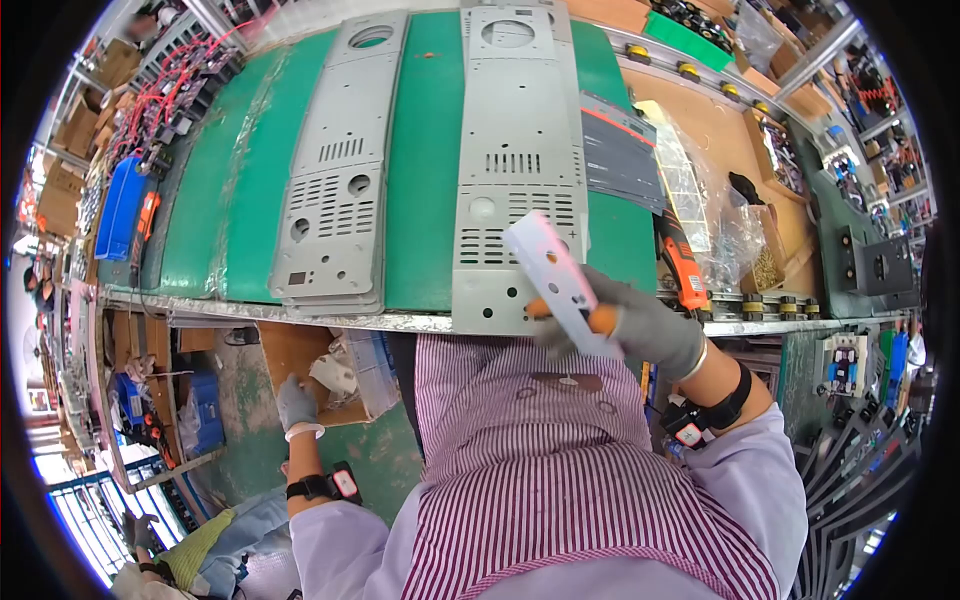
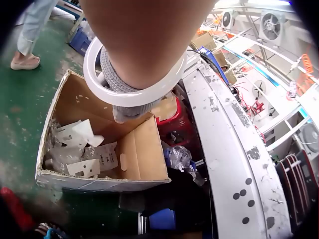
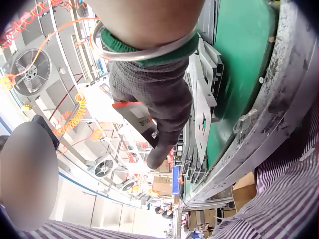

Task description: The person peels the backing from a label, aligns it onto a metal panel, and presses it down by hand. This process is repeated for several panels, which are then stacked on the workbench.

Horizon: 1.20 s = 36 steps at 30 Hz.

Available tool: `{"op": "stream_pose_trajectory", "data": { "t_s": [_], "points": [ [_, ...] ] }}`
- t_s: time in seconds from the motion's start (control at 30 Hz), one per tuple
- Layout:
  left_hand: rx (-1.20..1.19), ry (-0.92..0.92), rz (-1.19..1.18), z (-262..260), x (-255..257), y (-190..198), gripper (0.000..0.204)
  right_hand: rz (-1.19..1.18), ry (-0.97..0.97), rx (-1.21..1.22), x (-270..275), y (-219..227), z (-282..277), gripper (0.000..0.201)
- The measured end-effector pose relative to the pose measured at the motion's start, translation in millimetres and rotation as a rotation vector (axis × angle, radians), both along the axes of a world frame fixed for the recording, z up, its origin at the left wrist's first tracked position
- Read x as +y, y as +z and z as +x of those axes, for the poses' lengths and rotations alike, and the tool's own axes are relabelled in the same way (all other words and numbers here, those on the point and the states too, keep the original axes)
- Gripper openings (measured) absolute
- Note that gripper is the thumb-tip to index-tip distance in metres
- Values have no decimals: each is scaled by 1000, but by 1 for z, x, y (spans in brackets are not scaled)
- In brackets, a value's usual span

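Note:
My right hand (image 1: 645, 325), in a grey glove, pinches a pale flat plate with holes (image 1: 548, 260), tilted above the front edge of the bench. In the right wrist view, a dark panel with an orange edge and lettering (image 3: 138, 122) shows beside the gloved right hand (image 3: 159, 99). Down at the left, my gloved left hand (image 1: 297, 405) reaches over an open cardboard box (image 1: 275, 360). White cut pieces and clear plastic (image 2: 79, 149) lie in that box. The wrist and a white ring hide most of the left hand in its wrist view.
Long grey metal panels with slots (image 1: 335, 170) and a second stack (image 1: 515, 150) lie on the green bench top (image 1: 425, 160). Dark orange-edged sheets (image 1: 620, 150) and an orange-handled tool (image 1: 682, 265) are to their right. A blue bin (image 1: 125, 205) stands at the left.

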<state>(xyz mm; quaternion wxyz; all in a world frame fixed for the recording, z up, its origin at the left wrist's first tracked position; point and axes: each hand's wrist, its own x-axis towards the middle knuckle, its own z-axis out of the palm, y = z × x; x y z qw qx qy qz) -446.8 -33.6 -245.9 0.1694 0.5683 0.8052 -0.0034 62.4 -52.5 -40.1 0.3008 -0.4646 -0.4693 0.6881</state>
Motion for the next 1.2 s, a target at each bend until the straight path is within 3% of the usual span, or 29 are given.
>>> {"op": "stream_pose_trajectory", "data": {
  "t_s": [0.03,0.07,0.1,0.17,0.23,0.33,0.43,0.53,0.63,0.73,0.8,0.9,1.03,1.2],
  "points": [
    [-145,-11,-33,22,9,21,20,180,62,-315,-1,4,-1,76],
    [-554,-1,-128,47,14,41,18,395,179,-736,-6,17,-7,82],
    [-962,16,-223,76,16,64,16,605,168,-815,-9,14,-11,82],
    [-1104,-73,-232,146,9,117,13,1036,142,-958,-16,7,-17,82],
    [-1459,-84,-438,191,5,164,14,999,254,-989,-23,6,-24,73],
    [-1571,-178,-590,218,6,171,16,1009,351,-984,-30,-2,-26,71],
    [-1449,-255,-613,224,8,172,14,937,357,-978,-35,0,-26,72],
    [-1495,-381,-528,223,14,177,11,948,106,-731,-28,4,-18,67],
    [-1488,-375,-402,219,21,177,10,299,-286,-466,-27,-7,2,45],
    [-1432,-382,-383,226,36,172,12,-168,-264,-263,-21,-21,14,22],
    [-1362,-367,-370,230,43,167,13,-107,-312,-338,-18,-19,9,18],
    [-1041,-471,-208,240,52,158,17,19,-328,-487,-14,-30,2,19],
    [-968,-536,-128,246,59,146,14,60,-381,-569,-12,-44,-2,19],
    [-1000,-437,-217,250,58,151,14,76,-380,-587,-13,-46,-3,18]
  ]
}}
